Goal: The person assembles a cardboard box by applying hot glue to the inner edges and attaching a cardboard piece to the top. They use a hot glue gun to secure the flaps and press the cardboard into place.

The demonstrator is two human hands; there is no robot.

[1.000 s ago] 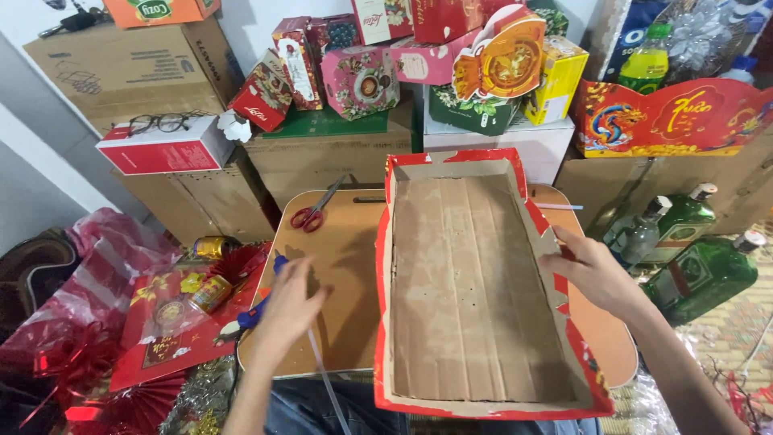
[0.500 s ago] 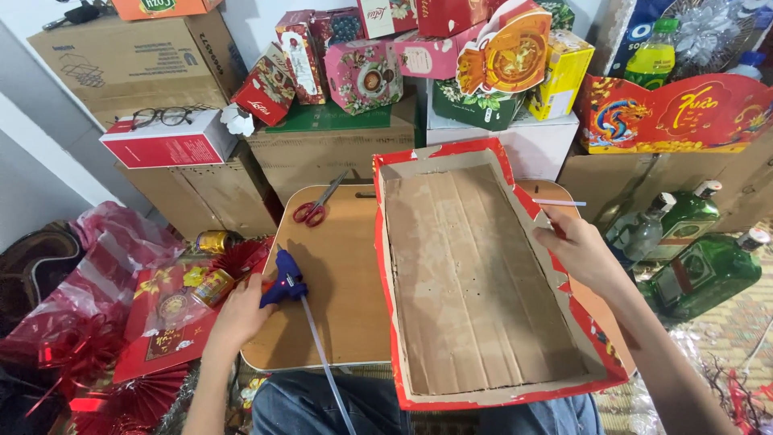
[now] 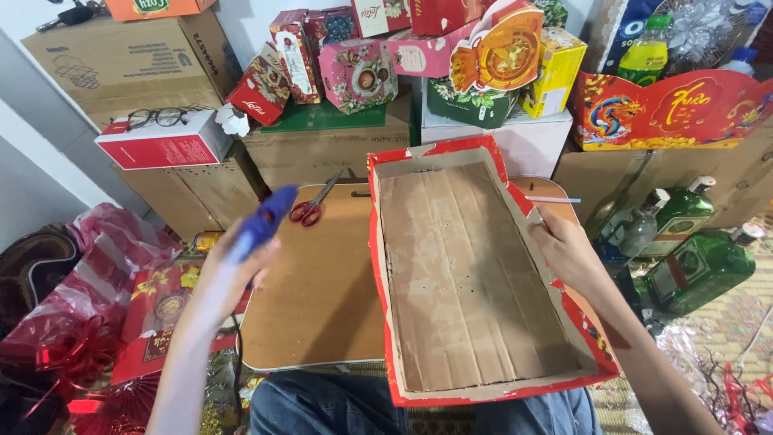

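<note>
fingers (image 3: 256, 256) of the left hand (image 3: 233, 270) wrapped around a blue glue gun (image 3: 264, 219), nozzle raised above the wooden surface (image 3: 322, 298); fingers (image 3: 555, 234) of the right hand (image 3: 573, 251) clamped on the right wall of a shallow cardboard tray (image 3: 467, 274) with red printed rim, tilted toward the viewer and lying between the two hands. step in hand, by appearance: the gun is lifted and carried toward the tray while the other hand steadies it. the next move would call for bringing the nozzle to the tray's inner face with the tray kept from sliding. beyond the left fingers, red-handled scissors (image 3: 312, 205) lie on the surface. further off, stacked cartons and bright gift boxes (image 3: 354, 72); spectacles (image 3: 161, 118) on a red-and-white box; green bottles (image 3: 692, 258) just right of the right fingers; red wrapping (image 3: 105, 266) on the floor at left.
</note>
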